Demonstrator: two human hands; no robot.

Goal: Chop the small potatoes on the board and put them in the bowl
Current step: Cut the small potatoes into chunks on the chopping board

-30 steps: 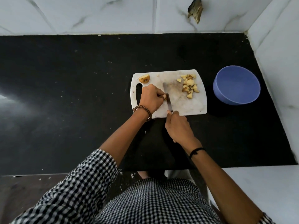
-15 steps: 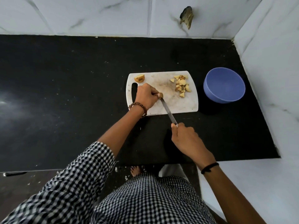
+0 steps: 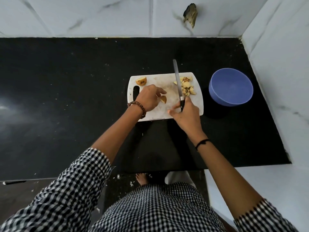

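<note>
Head view: right hand wrapped round knife handle, blade pointing far, just left of chopped pile on board. Left hand fingers loosely bent over potato wedge; grip unclear. Suggest: pin wedge flat-side down, fingertips tucked, then cut. Bowl sits right of board.

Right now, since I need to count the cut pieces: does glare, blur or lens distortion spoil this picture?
Head view: a soft glare patch sits on the counter at far left, away from the board; the pieces and knife look fairly sharp; the wide lens bows the counter edges and walls; the bowl throws a soft shadow toward the board.
</note>
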